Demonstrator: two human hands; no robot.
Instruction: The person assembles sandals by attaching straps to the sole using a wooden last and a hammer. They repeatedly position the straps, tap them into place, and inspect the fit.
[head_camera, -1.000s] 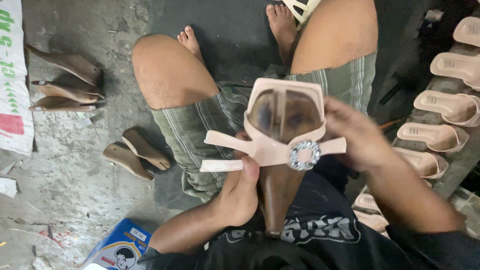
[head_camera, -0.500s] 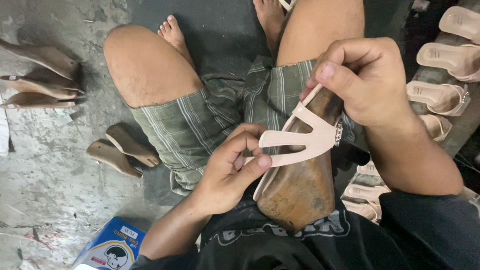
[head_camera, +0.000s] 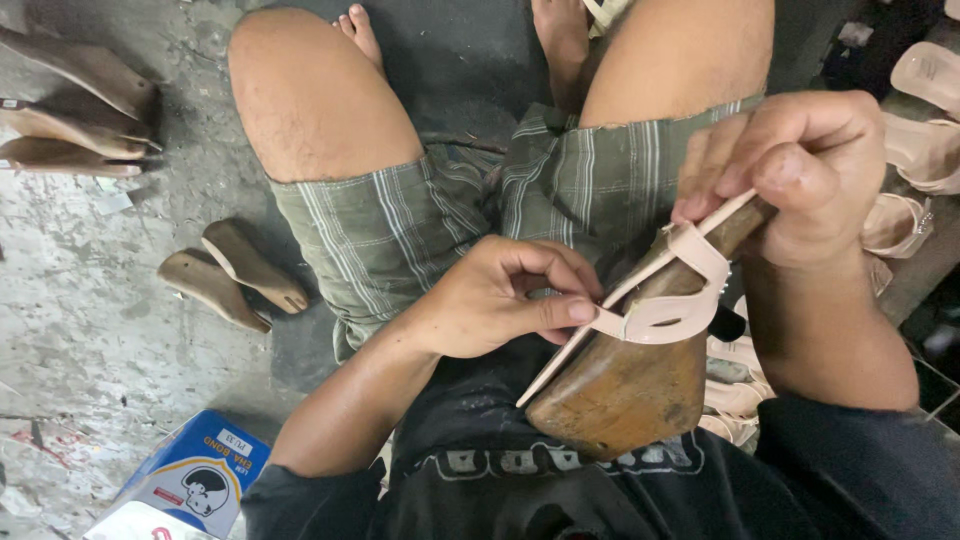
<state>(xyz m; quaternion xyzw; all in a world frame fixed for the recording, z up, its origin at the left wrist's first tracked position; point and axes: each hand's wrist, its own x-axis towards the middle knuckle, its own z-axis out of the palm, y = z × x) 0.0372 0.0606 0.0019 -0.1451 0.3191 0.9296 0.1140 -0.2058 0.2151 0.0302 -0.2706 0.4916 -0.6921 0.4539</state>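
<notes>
Pale pink strap upper (head_camera: 668, 300) stretched over wooden shoe last (head_camera: 630, 385), last propped on lap, heel end against black shirt. Left hand (head_camera: 500, 300) pinching loose strap end, thumb and forefinger closed tight on it. Right hand (head_camera: 800, 175) clamped round toe end of last, fingers pinning upper's other end. Step, by the look: fitting upper onto last. Next move likely calls for even pull, strap kept centred. Spare lasts (head_camera: 235, 275) on concrete floor (head_camera: 80, 350) to left; finished sandals (head_camera: 925, 150) at right; blue box (head_camera: 190, 485) near left elbow

Green plaid shorts (head_camera: 400, 225), dark printed T-shirt (head_camera: 560, 480), bare feet (head_camera: 560, 40)
</notes>
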